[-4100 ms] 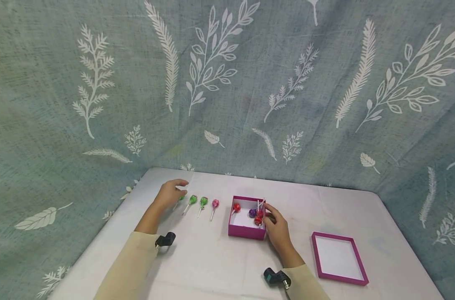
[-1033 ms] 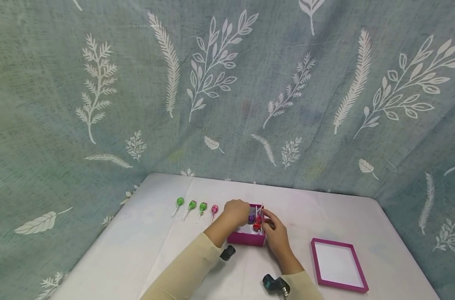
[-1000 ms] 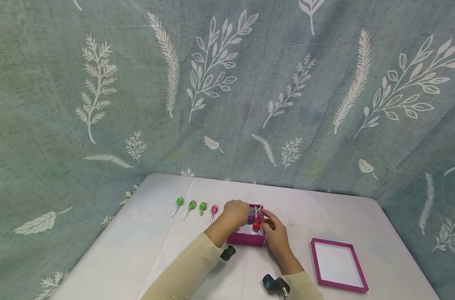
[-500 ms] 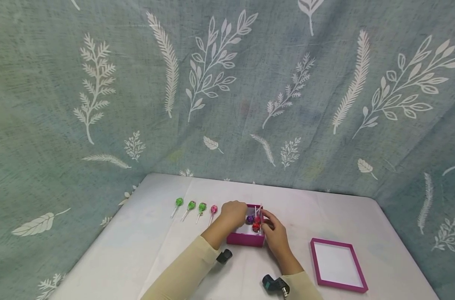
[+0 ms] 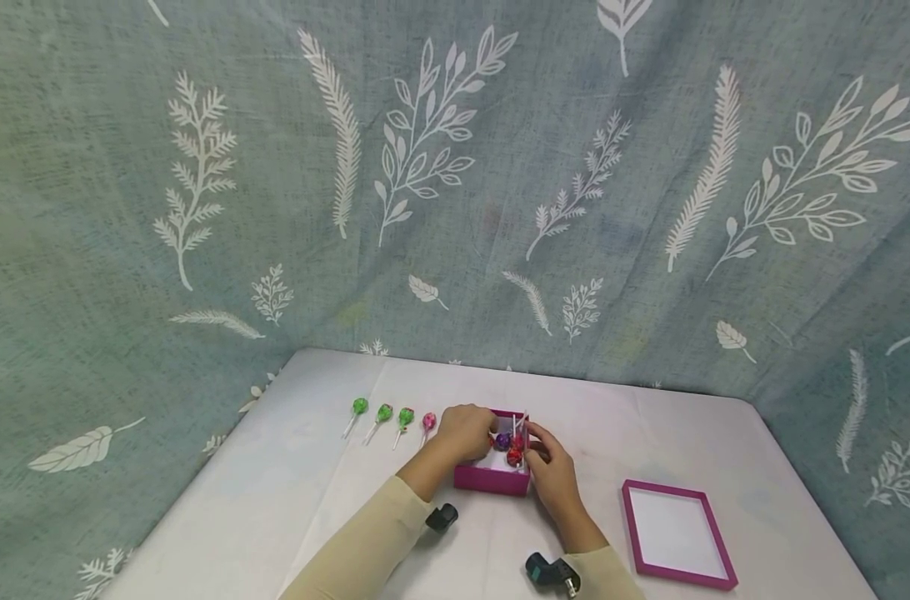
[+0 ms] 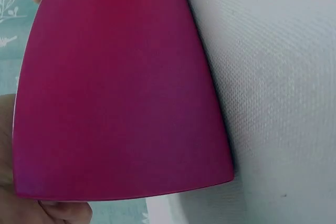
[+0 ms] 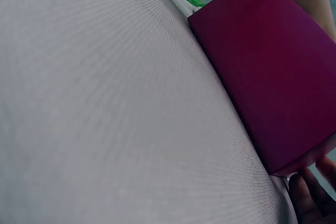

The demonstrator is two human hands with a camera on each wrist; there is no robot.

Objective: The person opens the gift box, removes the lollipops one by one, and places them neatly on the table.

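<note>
My left hand (image 5: 464,432) reaches over the left wall of the open magenta box (image 5: 492,480), fingers curled down inside it. A red lollipop (image 5: 491,441) peeks out at those fingertips; its stick is hidden. Farther right in the box lie a purple lollipop (image 5: 503,442) and red lollipops (image 5: 515,457), with white sticks pointing up. My right hand (image 5: 552,468) grips the box's right wall, thumb and forefinger at the rim. In the right wrist view, fingertips (image 7: 299,187) touch that side from outside. The left wrist view is mostly filled by the box's front wall (image 6: 121,93).
Left of the box, three green lollipops (image 5: 383,413) and a pink one (image 5: 428,422) lie in a row on the white-covered table (image 5: 222,500). The magenta-rimmed box lid (image 5: 678,533) lies at the right, inside facing up. A patterned curtain (image 5: 455,183) hangs behind.
My left hand has left the leftmost green lollipop and moved right into the box. In the last half second it shifts slightly, and red shows at its fingertips. My right hand stays at the box.
</note>
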